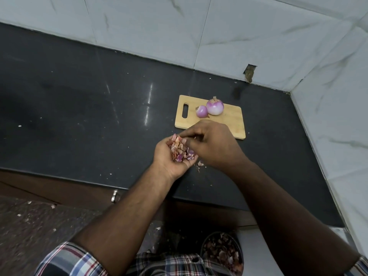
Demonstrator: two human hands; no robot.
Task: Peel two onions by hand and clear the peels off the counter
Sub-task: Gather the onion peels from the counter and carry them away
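Observation:
Two peeled purple-white onions rest on a wooden cutting board [231, 120] on the dark counter: a small onion [201, 111] and a larger onion [215, 106] touching it. My left hand [171, 156] is cupped palm up in front of the board, holding a heap of onion peels [180, 150]. My right hand [213, 144] reaches over it, fingertips pinched at the top of the heap. A few loose peel scraps [200, 164] lie on the counter just under my hands.
A round bin [223, 253] filled with onion peels stands on the floor below the counter edge, near my right arm. Tiled walls close the counter at the back and right. A metal cabinet handle [114, 196] sits under the counter front. Small crumbs dot the counter.

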